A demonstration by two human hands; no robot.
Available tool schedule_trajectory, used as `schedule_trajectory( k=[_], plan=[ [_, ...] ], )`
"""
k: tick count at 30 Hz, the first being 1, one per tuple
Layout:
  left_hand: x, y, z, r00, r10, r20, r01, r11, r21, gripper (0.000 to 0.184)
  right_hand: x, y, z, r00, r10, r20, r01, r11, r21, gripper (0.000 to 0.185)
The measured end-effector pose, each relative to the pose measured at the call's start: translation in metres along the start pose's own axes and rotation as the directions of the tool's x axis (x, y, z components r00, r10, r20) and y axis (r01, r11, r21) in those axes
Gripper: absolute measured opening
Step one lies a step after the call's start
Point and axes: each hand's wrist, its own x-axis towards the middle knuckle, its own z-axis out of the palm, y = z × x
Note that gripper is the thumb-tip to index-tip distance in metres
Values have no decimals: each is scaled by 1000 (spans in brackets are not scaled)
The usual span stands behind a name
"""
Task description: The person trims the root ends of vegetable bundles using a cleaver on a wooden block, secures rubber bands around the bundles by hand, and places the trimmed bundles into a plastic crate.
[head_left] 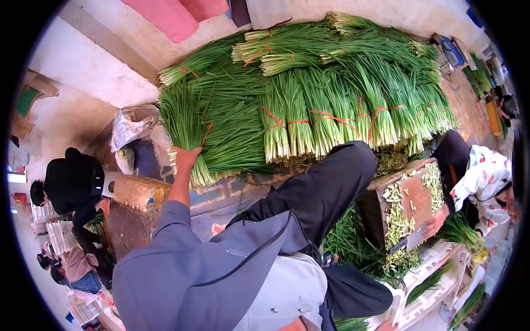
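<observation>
My left hand (186, 158) is closed around the lower part of a bunch of garlic chives (185, 118) at the left end of the big pile. Pale stalk ends show below the hand, and an orange-red tie (207, 134) lies beside it. More loose green chives (234, 124) spread to the right of that bunch. At the bottom edge a small patch of skin (386, 326) by a white stool (396, 298) may be my right hand. Its fingers are cut off by the frame, so I cannot tell what it does.
Several tied chive bundles (326, 124) are heaped against the wall. At right, a co-worker's hand (436, 222) holds a cleaver (408, 241) by a wooden block (406, 204) strewn with cut stalk pieces. A worn box (138, 193) and a person in black (74, 182) are at left.
</observation>
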Motion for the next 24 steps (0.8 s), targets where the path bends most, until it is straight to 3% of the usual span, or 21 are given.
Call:
schedule_trajectory(
  k=[1,2,3,4,5,6,7,9,11,13,14,15,17,19,21,22,23,24],
  plan=[
    [-1,5,-4,998,50,44,-51,998,22,140,26,21,9,997,-39,-69,49,987,154,68],
    [2,-1,4,992,98,-79,-95,994,49,113,21,-55,-11,999,-36,11,35,990,134,63],
    [0,-1,2,991,112,-76,-109,993,43,113,12,-149,-35,995,-33,91,23,993,113,61],
    [-5,7,-6,982,181,51,-150,920,-362,91,-10,-224,-45,981,-128,144,92,968,233,55],
    [-9,19,-15,946,290,148,-105,702,-704,69,-32,-299,-55,955,-222,195,141,923,357,50],
    [-11,30,-21,931,204,302,127,595,-794,35,-44,-346,-54,918,-317,238,193,882,431,47],
    [-28,43,-31,930,204,307,133,592,-795,35,-57,-393,-52,870,-408,277,228,831,507,45],
    [-74,95,-57,711,437,551,518,203,-831,38,-96,-479,-44,696,-672,252,368,636,679,48],
    [-108,141,-61,585,649,486,519,161,-839,53,-138,-565,-44,591,-779,209,423,520,742,50],
    [-154,191,-76,326,811,486,729,112,-675,65,-162,-635,-35,393,-919,34,546,263,795,56],
    [-181,212,-86,210,858,468,789,133,-599,69,-172,-666,-42,316,-948,-40,677,196,709,60],
    [-208,234,-97,88,893,442,839,172,-515,73,-180,-694,-49,247,-966,-73,685,121,718,64],
    [-253,271,-111,-299,903,309,820,408,-400,73,-190,-730,-68,111,-968,-227,796,-50,603,71],
    [-304,297,-117,-295,907,300,589,419,-691,80,-188,-752,-86,-50,-950,-309,857,-199,475,79],
    [-343,307,-118,-361,878,314,644,478,-597,80,-180,-761,-82,-101,-878,-469,904,-278,325,75],
    [-358,310,-115,-384,874,297,645,484,-591,79,-166,-759,-85,-85,-872,-483,882,-291,370,75],
    [-349,311,-86,-514,799,311,757,593,-274,84,-154,-755,-90,-72,-863,-501,859,-309,409,76],
    [-351,317,-76,-547,785,291,738,617,-275,84,-145,-746,-96,-6,-846,-533,859,-277,430,78]
  ],
)
